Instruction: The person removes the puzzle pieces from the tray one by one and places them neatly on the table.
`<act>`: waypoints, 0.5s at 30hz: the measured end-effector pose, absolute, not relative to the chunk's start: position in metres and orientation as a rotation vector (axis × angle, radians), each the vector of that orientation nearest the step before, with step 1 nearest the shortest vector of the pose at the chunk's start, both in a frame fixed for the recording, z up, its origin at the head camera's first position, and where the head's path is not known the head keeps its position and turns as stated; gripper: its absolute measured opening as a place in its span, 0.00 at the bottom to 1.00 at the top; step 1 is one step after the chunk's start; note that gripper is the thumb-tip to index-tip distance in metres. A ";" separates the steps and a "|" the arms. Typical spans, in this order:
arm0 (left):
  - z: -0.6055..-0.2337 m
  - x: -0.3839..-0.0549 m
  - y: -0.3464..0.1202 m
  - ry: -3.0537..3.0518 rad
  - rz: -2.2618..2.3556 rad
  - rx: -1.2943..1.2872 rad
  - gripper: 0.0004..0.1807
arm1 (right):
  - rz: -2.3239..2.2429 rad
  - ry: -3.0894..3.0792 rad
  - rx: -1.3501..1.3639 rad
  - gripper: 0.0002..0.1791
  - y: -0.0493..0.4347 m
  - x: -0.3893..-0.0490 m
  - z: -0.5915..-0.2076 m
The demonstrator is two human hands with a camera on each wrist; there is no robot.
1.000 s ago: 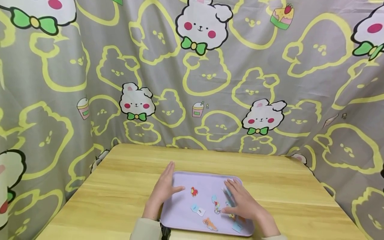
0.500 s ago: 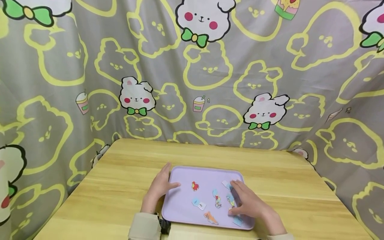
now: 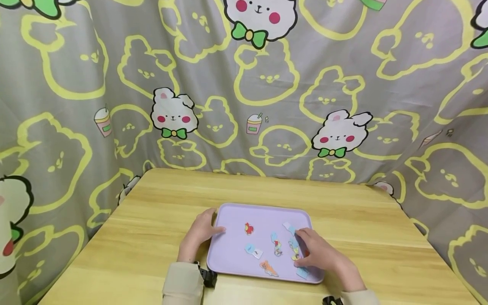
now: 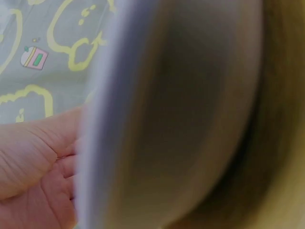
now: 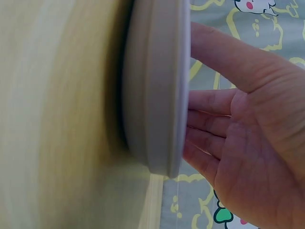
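A lilac tray (image 3: 232,267) lies on the table with several small flat cut-out pieces on it. My left hand (image 3: 197,233) is at the tray's left rim, its thumb reaching over the edge. My right hand (image 3: 320,252) is at the right side, with fingers and thumb spread over the rim beside a blue-and-yellow piece (image 3: 294,245). In the right wrist view the fingers pass behind the tray's side wall (image 5: 162,95). The left wrist view shows the palm (image 4: 33,200), with the blurred tray rim hiding its fingertips. Neither hand visibly pinches a piece.
On the tray lie a red piece (image 3: 249,228), an orange piece (image 3: 268,268), a blue-and-white piece (image 3: 253,251) and a multicoloured one (image 3: 277,247). The wooden table (image 3: 133,237) extends around the tray. A patterned curtain (image 3: 221,84) hangs behind it.
Both hands have come down closer to the tray's side rims, and the right hand has shifted outward from the pieces. The head view has tilted down. The tray appears still on the table.
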State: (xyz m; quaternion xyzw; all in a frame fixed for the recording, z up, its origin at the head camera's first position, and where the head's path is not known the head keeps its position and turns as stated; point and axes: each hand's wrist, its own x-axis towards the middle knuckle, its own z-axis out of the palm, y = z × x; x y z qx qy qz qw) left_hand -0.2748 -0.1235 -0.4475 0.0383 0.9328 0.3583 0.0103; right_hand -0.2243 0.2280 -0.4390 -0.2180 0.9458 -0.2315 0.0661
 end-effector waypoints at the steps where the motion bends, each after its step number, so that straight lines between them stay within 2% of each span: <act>1: -0.447 -0.275 -0.124 2.910 1.113 0.121 0.38 | -0.687 2.860 -0.659 0.50 0.228 -0.225 -0.439; 7: -0.448 -0.275 -0.127 2.906 1.081 0.137 0.33 | -0.626 2.883 -0.732 0.43 0.228 -0.227 -0.440; 15: -0.450 -0.275 -0.130 2.894 1.043 0.164 0.32 | -0.611 2.895 -0.777 0.32 0.228 -0.229 -0.442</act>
